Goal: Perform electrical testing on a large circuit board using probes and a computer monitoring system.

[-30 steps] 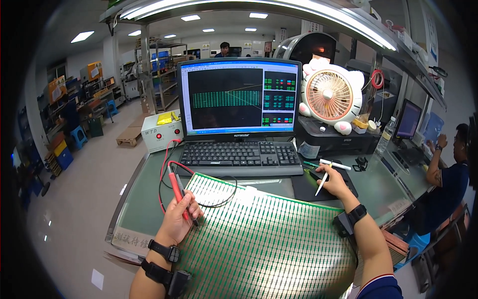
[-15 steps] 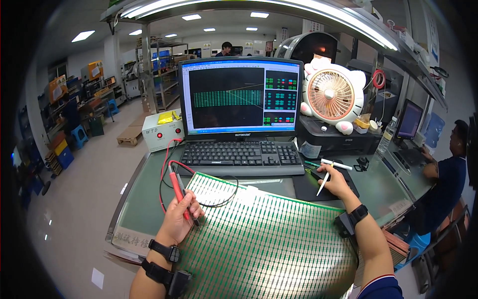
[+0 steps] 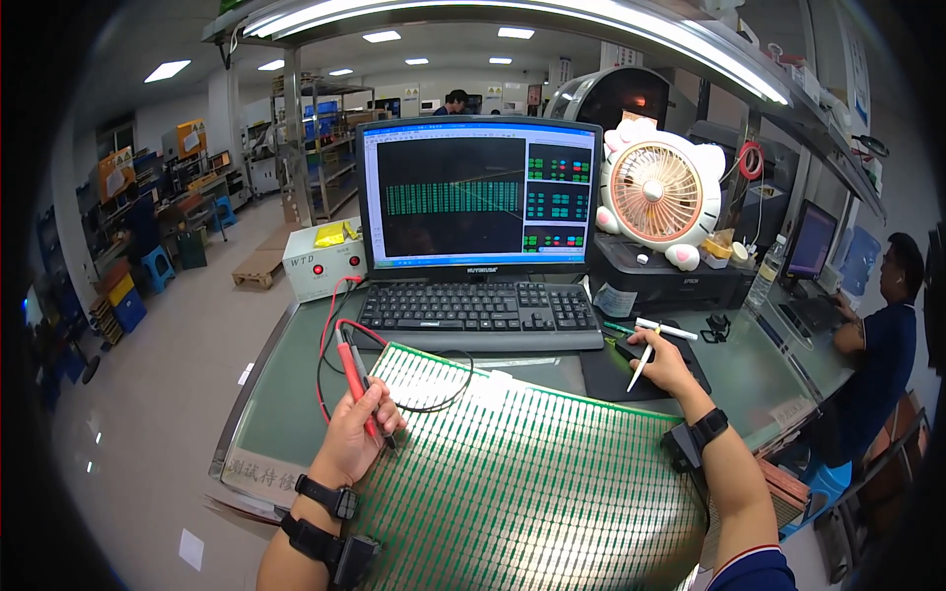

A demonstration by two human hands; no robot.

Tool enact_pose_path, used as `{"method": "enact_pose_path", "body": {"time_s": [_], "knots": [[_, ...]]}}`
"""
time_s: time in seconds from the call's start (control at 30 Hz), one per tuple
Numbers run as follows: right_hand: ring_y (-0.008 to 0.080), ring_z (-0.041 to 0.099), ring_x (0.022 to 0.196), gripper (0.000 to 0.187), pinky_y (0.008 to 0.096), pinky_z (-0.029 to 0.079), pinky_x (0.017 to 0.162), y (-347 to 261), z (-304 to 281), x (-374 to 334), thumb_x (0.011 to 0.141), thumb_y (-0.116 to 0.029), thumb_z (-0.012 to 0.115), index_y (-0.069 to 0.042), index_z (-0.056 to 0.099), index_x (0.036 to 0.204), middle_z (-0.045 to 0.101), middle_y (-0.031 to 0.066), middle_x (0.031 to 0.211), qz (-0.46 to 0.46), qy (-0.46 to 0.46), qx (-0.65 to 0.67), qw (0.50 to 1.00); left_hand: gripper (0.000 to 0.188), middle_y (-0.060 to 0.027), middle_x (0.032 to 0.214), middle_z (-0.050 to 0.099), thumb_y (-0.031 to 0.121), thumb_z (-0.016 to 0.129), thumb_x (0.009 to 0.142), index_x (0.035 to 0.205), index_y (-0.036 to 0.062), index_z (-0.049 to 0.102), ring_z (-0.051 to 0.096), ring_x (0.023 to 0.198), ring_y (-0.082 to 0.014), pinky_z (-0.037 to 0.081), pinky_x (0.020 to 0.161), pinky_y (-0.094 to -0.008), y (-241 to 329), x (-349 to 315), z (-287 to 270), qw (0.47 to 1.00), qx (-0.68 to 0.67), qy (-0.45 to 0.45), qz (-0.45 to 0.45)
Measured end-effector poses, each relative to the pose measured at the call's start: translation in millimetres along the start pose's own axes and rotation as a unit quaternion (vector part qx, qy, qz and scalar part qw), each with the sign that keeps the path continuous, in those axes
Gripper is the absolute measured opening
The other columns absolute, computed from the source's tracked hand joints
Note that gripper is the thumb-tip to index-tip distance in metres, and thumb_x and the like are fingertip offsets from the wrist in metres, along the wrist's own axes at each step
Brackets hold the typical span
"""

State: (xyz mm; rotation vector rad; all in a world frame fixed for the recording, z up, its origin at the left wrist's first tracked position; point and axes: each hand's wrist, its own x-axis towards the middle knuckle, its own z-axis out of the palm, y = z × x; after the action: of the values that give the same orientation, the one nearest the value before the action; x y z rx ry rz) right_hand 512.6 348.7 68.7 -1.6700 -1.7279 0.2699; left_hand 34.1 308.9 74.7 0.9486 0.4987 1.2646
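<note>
My left hand is closed round a pair of test probes, one red and one black, their tips pointing down at the panel's left part. Under it lies a large green circuit board panel with rows of silvery pads. My right hand holds a slim white pen slanting down between its fingers. That hand rests at the black mouse pad, over a dark object mostly hidden by the fingers. Whether the probe tips touch the board I cannot tell.
A keyboard and a lit monitor stand beyond the panel. Red and black leads run to a white box at the left. A cat-shaped fan sits on a printer. One person sits at the right.
The view has shifted very slightly. My right hand and the pen have moved a little; my left hand keeps its hold on the probes.
</note>
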Motion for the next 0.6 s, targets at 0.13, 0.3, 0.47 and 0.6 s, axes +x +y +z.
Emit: {"method": "enact_pose_path", "body": {"time_s": [0.13, 0.3, 0.47, 0.6], "knots": [[0.0326, 0.048, 0.126, 0.042, 0.0367, 0.038, 0.103, -4.5, -1.6, -1.0, 0.07, -0.007, 0.074, -0.007, 0.061, 0.11, 0.05, 0.0146, 0.137, 0.005, -0.006, 0.004, 1.0, 0.014, 0.0018, 0.069, 0.043, 0.023, 0.051, 0.098, 0.096, 0.0092, 0.048, 0.048, 0.066, -0.0118, 0.046, 0.074, -0.0319, 0.0, -0.4, -0.3, 1.0, -0.004, -0.002, 0.001], [0.033, 0.048, 0.126, 0.042, 0.0363, 0.039, 0.102, -5.2, -2.1, -1.3, 0.069, -0.006, 0.075, -0.006, 0.061, 0.109, 0.05, 0.0148, 0.137, 0.003, -0.006, -0.003, 1.0, 0.017, 0.0018, 0.069, 0.044, 0.025, 0.049, 0.099, 0.094, 0.0098, 0.047, 0.049, 0.065, -0.0118, 0.048, 0.073, -0.0311, -0.1, -0.3, 1.4, 1.0, 0.004, 0.0, 0.0], [0.0329, 0.048, 0.126, 0.043, 0.0359, 0.039, 0.102, -3.5, -1.8, -0.7, 0.069, -0.006, 0.074, -0.006, 0.06, 0.109, 0.05, 0.0151, 0.137, 0.002, -0.007, 0.002, 1.0, 0.016, 0.0018, 0.069, 0.043, 0.024, 0.05, 0.099, 0.095, 0.0096, 0.048, 0.049, 0.066, -0.0115, 0.047, 0.074, -0.0314, 0.5, -0.3, 0.7, 1.0, 0.001, -0.004, 0.001], [0.0327, 0.049, 0.126, 0.043, 0.0357, 0.039, 0.101, -4.3, -1.6, -0.9, 0.069, -0.006, 0.074, -0.006, 0.06, 0.109, 0.051, 0.0152, 0.137, -0.004, -0.008, 0.005, 1.0, 0.015, 0.0021, 0.07, 0.043, 0.024, 0.051, 0.098, 0.095, 0.0096, 0.048, 0.048, 0.067, -0.0112, 0.046, 0.075, -0.0319, 0.8, -0.5, 0.1, 1.0, -0.002, -0.011, 0.001]]}}
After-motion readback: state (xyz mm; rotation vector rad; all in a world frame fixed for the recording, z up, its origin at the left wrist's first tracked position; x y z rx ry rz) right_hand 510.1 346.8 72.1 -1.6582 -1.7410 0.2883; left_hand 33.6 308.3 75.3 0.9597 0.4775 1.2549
